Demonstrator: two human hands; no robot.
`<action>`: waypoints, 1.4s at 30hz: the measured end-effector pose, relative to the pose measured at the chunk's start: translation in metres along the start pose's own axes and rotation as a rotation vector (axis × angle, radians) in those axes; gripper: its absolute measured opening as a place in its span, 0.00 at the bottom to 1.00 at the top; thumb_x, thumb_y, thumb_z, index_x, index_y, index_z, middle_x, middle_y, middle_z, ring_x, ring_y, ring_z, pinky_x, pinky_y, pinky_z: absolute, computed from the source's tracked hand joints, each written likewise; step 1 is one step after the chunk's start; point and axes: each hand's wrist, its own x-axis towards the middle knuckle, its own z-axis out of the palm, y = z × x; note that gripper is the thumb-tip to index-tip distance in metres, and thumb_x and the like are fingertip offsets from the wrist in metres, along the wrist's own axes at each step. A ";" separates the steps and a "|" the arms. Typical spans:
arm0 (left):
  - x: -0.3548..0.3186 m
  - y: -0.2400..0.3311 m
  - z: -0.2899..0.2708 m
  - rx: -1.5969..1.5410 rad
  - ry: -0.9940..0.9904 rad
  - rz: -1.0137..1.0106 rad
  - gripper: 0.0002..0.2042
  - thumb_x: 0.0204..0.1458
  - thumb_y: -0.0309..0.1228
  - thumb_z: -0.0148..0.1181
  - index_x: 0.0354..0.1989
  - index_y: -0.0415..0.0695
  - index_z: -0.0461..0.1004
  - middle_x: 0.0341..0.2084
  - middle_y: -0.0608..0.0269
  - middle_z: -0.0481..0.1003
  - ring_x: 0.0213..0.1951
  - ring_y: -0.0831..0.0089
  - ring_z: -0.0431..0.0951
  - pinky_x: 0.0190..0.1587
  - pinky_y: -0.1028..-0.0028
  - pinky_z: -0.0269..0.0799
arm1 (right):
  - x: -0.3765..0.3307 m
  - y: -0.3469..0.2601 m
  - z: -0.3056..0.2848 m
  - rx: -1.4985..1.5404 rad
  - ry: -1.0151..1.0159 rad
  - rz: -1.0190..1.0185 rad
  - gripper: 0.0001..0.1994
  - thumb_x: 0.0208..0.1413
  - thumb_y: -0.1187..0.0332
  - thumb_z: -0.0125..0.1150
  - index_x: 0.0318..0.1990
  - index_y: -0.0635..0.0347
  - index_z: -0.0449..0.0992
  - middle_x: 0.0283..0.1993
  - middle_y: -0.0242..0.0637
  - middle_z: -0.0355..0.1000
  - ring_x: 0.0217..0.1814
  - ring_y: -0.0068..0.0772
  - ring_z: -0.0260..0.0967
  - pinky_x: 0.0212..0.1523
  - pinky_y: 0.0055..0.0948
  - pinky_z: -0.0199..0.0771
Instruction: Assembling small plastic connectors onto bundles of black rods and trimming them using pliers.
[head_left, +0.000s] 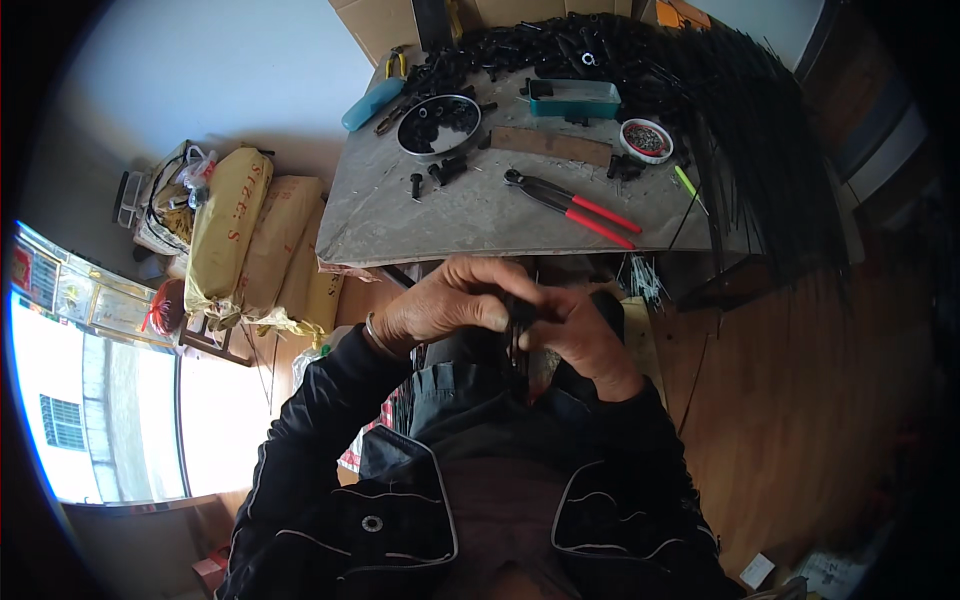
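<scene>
Over my lap, just off the table's front edge, my left hand (455, 305) and my right hand (578, 340) meet with fingers closed. Between them is a small dark part (518, 322), gripped by both; its exact kind is hidden by the fingers and the dark trousers behind. On the table (400, 220) beyond lie pincers (570, 205) with red handles, jaws pointing left. Several short black fittings (437, 175) are to their left. A round metal bowl (480, 118) holds more black pieces, and a small white dish (668, 150) contains tiny metal parts.
A teal tray (575, 112) and a brown strip (550, 146) sit mid-table. Black parts (500, 50) are heaped at the back; long thin black rods (780, 150) hang over the right side. Large yellow-brown sacks (230, 225) stand at left on the wooden floor (780, 430).
</scene>
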 end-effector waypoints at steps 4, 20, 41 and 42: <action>0.003 -0.001 0.013 0.034 0.110 -0.029 0.18 0.52 0.30 0.65 0.50 0.39 0.74 0.39 0.62 0.75 0.42 0.75 0.74 0.48 0.76 0.69 | -0.001 0.001 0.004 -0.034 0.103 -0.025 0.08 0.50 0.71 0.68 0.33 0.63 0.74 0.28 0.28 0.72 0.29 0.15 0.68 0.32 0.17 0.67; 0.026 -0.033 0.059 1.091 0.968 0.325 0.11 0.45 0.23 0.65 0.38 0.38 0.75 0.28 0.59 0.76 0.30 0.75 0.76 0.34 0.76 0.71 | 0.012 0.030 0.028 -0.504 0.601 -0.349 0.11 0.53 0.67 0.66 0.29 0.64 0.71 0.22 0.37 0.71 0.24 0.21 0.67 0.28 0.26 0.67; -0.007 0.007 0.055 1.023 0.741 0.211 0.13 0.48 0.23 0.60 0.43 0.35 0.76 0.31 0.61 0.73 0.29 0.79 0.72 0.31 0.80 0.67 | 0.012 0.038 0.018 -0.572 0.314 -0.460 0.05 0.58 0.72 0.58 0.39 0.63 0.73 0.30 0.38 0.73 0.30 0.32 0.73 0.32 0.28 0.70; -0.008 0.007 0.056 1.003 0.743 0.205 0.13 0.48 0.23 0.60 0.44 0.35 0.76 0.31 0.61 0.73 0.29 0.79 0.72 0.31 0.80 0.67 | 0.012 0.038 0.018 -0.571 0.312 -0.459 0.05 0.58 0.72 0.58 0.39 0.63 0.73 0.30 0.38 0.73 0.30 0.32 0.73 0.32 0.28 0.70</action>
